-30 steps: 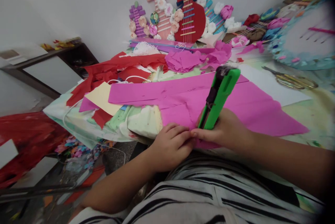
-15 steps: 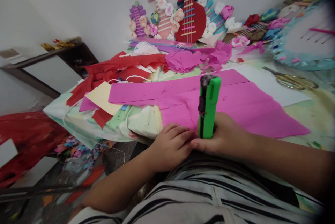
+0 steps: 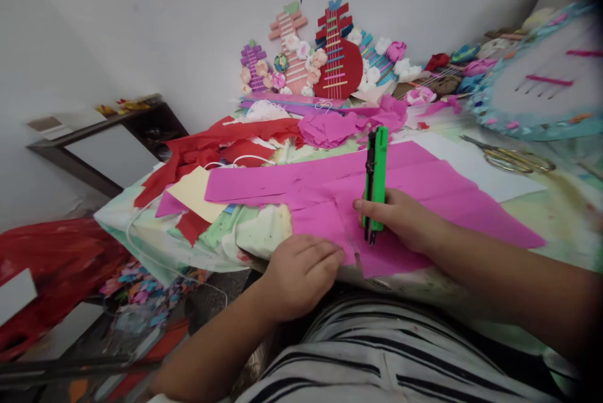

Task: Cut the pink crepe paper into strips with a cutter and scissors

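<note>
My right hand [image 3: 405,218] is wrapped round a green and black stapler [image 3: 375,186], held upright over a large sheet of bright pink paper [image 3: 438,196]. The thumb presses across the lower part of the stapler, whose lower end hangs just above a slit in the sheet's near edge. To the left, my left hand [image 3: 304,274] is closed on the near edge of the pink paper. Its fingers lie together on top, and the thumb is hidden. A long folded strip of pink paper [image 3: 254,180] crosses the left half of the sheet.
Scissors [image 3: 513,158] lie on white paper [image 3: 499,180] at the right. Red paper scraps [image 3: 188,152] and a yellow sheet [image 3: 200,193] are at the left. Paper guitars, one a red guitar [image 3: 343,67], lean on the wall. A blue-edged craft piece [image 3: 541,89] stands far right.
My right hand has lifted the stapler away from my left hand, up and forward over the pink paper. My left hand stays at the near edge. The view has tilted upward slightly.
</note>
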Demonstrator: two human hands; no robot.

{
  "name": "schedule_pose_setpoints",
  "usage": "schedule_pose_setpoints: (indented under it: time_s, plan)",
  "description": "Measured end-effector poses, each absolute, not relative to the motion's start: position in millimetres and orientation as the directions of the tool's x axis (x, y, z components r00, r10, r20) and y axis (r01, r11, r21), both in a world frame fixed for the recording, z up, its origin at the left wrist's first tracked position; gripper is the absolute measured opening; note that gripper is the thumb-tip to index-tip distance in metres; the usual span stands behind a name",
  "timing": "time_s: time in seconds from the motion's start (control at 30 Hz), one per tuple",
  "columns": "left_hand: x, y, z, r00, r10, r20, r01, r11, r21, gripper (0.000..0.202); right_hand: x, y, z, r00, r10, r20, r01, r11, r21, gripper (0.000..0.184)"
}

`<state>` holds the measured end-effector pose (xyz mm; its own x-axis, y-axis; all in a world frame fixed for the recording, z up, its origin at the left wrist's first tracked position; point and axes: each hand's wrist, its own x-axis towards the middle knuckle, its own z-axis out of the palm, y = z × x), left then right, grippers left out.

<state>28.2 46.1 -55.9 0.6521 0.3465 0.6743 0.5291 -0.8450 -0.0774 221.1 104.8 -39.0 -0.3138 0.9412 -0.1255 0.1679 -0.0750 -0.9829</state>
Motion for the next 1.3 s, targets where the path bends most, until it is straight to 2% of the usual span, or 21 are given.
schedule_pose_setpoints:
  time_s: [0.17,0.3,0.47,0.53,0.67,0.83,1.03,1.13,1.2,1.3]
  plan:
    - [19.2,61.0,-26.7,0.500,0.475,0.724,0.660,-0.750,0.037,0.013,223.8,107.8,-37.8,-0.332,0.929,-0.160,0.016,-0.164,-0.986,0.034]
    - [17.1,95.3,-6.5,0.410,0.562,0.718,0.735,-0.670,0.105,0.014,224.3,109.1,-36.9,-0.338,0.925,-0.173,0.004,-0.182,-0.983,0.036]
    - [24.3,145.1,12.3,0.330,0.810,0.485,0.746,-0.539,0.392,0.015,223.2,110.3,-37.3,-0.332,0.924,-0.187,-0.025,-0.207,-0.978,0.036]
    - [26.8,160.1,16.3,0.323,0.860,0.395,0.729,-0.492,0.475,0.015,223.4,111.2,-38.4,-0.327,0.927,-0.183,-0.016,-0.200,-0.980,0.037]
    - [26.8,178.0,18.1,0.320,0.889,0.327,0.708,-0.454,0.541,0.017,224.5,111.5,-39.2,-0.334,0.923,-0.188,0.027,-0.190,-0.981,0.038]
    - [22.5,177.5,16.4,0.316,0.912,0.261,0.674,-0.409,0.615,0.019,223.9,110.2,-37.9,-0.324,0.923,-0.208,0.001,-0.220,-0.976,0.036]
    - [18.8,155.6,15.4,0.335,0.912,0.239,0.622,-0.404,0.670,0.019,223.9,108.8,-23.8,-0.245,0.957,-0.158,-0.172,-0.203,-0.964,0.036]
    - [16.1,147.2,16.3,0.330,0.909,0.254,0.605,-0.410,0.682,0.019,225.8,109.9,-6.3,-0.182,0.981,-0.071,-0.246,-0.115,-0.962,0.040]
    - [14.3,145.0,18.1,0.318,0.909,0.268,0.605,-0.412,0.681,0.019,227.4,112.9,3.7,-0.154,0.988,0.027,-0.220,-0.008,-0.976,0.039]
    - [12.9,146.2,22.5,0.309,0.906,0.288,0.622,-0.422,0.660,0.019,227.6,121.3,8.3,-0.177,0.980,0.091,-0.042,0.085,-0.995,0.036]
